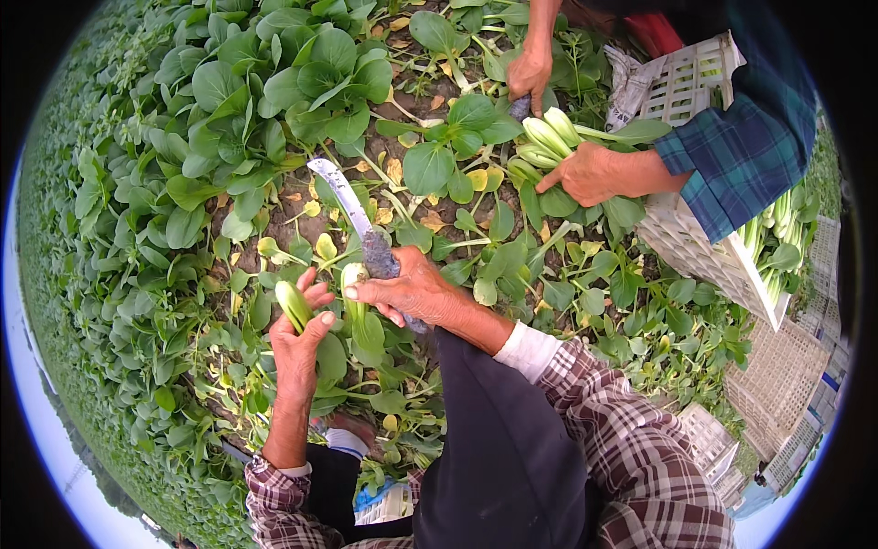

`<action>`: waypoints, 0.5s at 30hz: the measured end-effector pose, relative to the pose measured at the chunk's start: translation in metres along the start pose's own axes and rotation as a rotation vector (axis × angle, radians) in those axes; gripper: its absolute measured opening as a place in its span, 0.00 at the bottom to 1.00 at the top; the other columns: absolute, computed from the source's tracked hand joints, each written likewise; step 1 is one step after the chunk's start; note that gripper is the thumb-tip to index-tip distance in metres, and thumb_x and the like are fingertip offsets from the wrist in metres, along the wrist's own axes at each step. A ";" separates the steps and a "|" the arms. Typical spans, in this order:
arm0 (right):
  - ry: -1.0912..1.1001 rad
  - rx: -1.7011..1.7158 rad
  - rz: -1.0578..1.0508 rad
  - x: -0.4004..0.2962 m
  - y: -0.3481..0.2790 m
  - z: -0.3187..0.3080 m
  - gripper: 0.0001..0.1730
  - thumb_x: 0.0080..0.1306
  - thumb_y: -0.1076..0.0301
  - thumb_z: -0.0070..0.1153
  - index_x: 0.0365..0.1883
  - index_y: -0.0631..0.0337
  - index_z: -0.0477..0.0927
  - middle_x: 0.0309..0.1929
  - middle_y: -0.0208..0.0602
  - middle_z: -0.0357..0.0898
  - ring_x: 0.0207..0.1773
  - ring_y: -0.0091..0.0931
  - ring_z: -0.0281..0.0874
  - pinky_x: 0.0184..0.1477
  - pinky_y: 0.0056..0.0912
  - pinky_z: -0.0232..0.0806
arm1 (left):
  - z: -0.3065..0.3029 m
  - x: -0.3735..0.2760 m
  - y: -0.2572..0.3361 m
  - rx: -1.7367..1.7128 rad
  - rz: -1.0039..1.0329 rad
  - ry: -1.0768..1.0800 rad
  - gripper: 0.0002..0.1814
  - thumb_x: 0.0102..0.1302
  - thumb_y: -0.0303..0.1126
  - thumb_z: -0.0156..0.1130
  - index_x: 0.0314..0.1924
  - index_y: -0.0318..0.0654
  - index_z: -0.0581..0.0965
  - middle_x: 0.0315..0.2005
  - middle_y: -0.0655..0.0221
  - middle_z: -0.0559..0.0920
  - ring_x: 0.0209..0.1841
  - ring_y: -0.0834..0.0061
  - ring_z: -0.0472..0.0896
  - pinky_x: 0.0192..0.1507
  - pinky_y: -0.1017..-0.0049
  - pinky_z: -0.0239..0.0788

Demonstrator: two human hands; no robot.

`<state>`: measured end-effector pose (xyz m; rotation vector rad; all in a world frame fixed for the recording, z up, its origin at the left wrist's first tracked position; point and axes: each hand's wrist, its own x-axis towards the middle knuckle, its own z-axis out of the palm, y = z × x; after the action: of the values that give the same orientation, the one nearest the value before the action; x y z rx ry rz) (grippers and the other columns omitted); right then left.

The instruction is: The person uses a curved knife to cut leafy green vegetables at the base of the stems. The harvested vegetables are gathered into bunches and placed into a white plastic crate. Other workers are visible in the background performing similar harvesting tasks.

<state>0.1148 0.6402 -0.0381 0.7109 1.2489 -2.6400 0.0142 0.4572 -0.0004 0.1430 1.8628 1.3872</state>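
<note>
My left hand [296, 346] holds a small bok choy [293, 307], its pale green base pointing up between the thumb and fingers. In my right hand [429, 288] is a harvesting knife with a curved metal blade [343, 195] and a wrapped, dirt-stained handle [378, 254]. The blade points up and away to the left. My right thumb also presses against a second bok choy [355, 274], base up and leaves [368, 336] hanging below. The two hands are close together over cut plants and soil.
Uncut bok choy [226, 103] grows densely on the left. Yellowed leaves [394, 171] litter the soil. At upper right, a co-worker's hand [593, 175] holds several bok choy [549, 141]; their other hand [531, 72] grips a dark handle [520, 108]. Plastic crates [706, 254] stand at right.
</note>
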 end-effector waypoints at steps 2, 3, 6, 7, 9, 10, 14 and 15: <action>-0.072 -0.027 0.005 0.000 0.000 0.011 0.19 0.63 0.58 0.68 0.37 0.66 0.78 0.18 0.26 0.73 0.14 0.14 0.67 0.15 0.20 0.61 | 0.013 0.003 0.004 -0.008 -0.091 -0.215 0.36 0.58 0.29 0.75 0.64 0.28 0.71 0.47 0.67 0.81 0.48 0.77 0.80 0.54 0.74 0.72; -0.081 -0.102 -0.011 0.001 -0.003 0.015 0.18 0.64 0.58 0.67 0.37 0.66 0.77 0.19 0.26 0.73 0.14 0.14 0.66 0.15 0.20 0.60 | 0.006 0.011 -0.010 -0.024 -0.192 -0.341 0.29 0.58 0.28 0.74 0.59 0.29 0.75 0.45 0.70 0.82 0.46 0.78 0.80 0.52 0.75 0.72; 0.032 -0.153 0.017 0.003 0.001 -0.002 0.19 0.66 0.54 0.64 0.33 0.63 0.76 0.17 0.26 0.71 0.13 0.16 0.66 0.15 0.23 0.59 | 0.003 0.021 -0.017 0.214 -0.225 -0.359 0.18 0.55 0.26 0.71 0.47 0.31 0.79 0.36 0.74 0.83 0.35 0.83 0.78 0.42 0.76 0.72; 0.100 -0.149 0.028 0.003 0.003 -0.009 0.20 0.67 0.52 0.63 0.33 0.63 0.76 0.16 0.26 0.71 0.13 0.17 0.67 0.15 0.25 0.60 | 0.002 0.023 -0.012 0.416 -0.168 -0.344 0.17 0.55 0.26 0.70 0.46 0.31 0.79 0.32 0.69 0.84 0.31 0.79 0.77 0.39 0.73 0.72; 0.263 -0.096 0.107 0.006 0.017 -0.031 0.21 0.68 0.51 0.60 0.33 0.63 0.76 0.17 0.28 0.72 0.13 0.19 0.68 0.15 0.26 0.61 | 0.006 0.033 0.002 0.677 -0.027 -0.308 0.19 0.54 0.25 0.66 0.47 0.30 0.78 0.33 0.59 0.83 0.32 0.69 0.80 0.41 0.70 0.72; 0.337 -0.128 0.114 0.009 0.021 -0.037 0.20 0.67 0.52 0.61 0.34 0.63 0.76 0.18 0.29 0.73 0.13 0.19 0.68 0.15 0.26 0.62 | 0.009 0.044 0.009 0.719 0.176 -0.283 0.21 0.53 0.24 0.63 0.49 0.30 0.76 0.35 0.50 0.81 0.36 0.54 0.82 0.43 0.63 0.73; 0.537 -0.255 0.010 0.035 0.019 -0.055 0.17 0.65 0.59 0.60 0.38 0.67 0.77 0.19 0.34 0.75 0.12 0.24 0.71 0.14 0.29 0.64 | 0.048 0.101 0.065 1.171 0.553 -0.338 0.22 0.51 0.19 0.60 0.49 0.29 0.71 0.46 0.46 0.79 0.41 0.46 0.80 0.44 0.59 0.74; 0.574 -0.302 -0.018 0.044 0.014 -0.058 0.17 0.65 0.60 0.60 0.37 0.69 0.77 0.17 0.36 0.75 0.12 0.25 0.71 0.15 0.29 0.64 | 0.063 0.117 0.072 1.240 0.629 -0.359 0.22 0.51 0.19 0.60 0.49 0.28 0.71 0.50 0.45 0.78 0.41 0.45 0.80 0.45 0.59 0.75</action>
<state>0.1009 0.6785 -0.1003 1.4598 1.7380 -2.2446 -0.0503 0.5935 -0.0050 1.5670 2.1555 0.2739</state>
